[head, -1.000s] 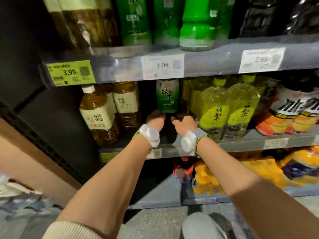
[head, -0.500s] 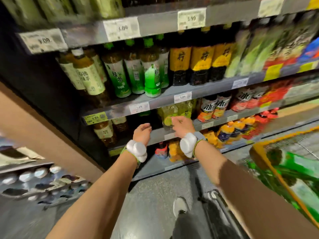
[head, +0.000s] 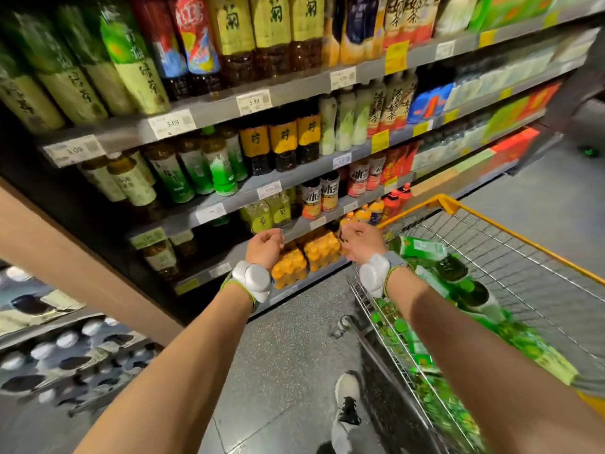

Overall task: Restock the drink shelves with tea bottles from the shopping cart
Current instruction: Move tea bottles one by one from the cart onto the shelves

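We start at the shopping cart, yellow-rimmed wire, and the tea bottles are in it: green-labelled, dark-capped, lying on their sides in a heap. Just over the cart's near-left corner hangs our right hand, fingers loosely curled and holding nothing. To the left of the cart, out in front of the shelving, our left hand hangs the same way, slack and empty, apart from the right. Both wrists carry white sensor pods on green-edged straps.

Beyond the cart rise the drink shelves, grey ledges with white and yellow price tags, packed with upright bottles. Level with the cart's rim sit orange multipacks on the bottom ledge. Under the cart spreads a grey speckled floor, with one white sneaker planted beside the cart. Far left of the cart, past a tan end panel, lie blurred shrink-wrapped packs.
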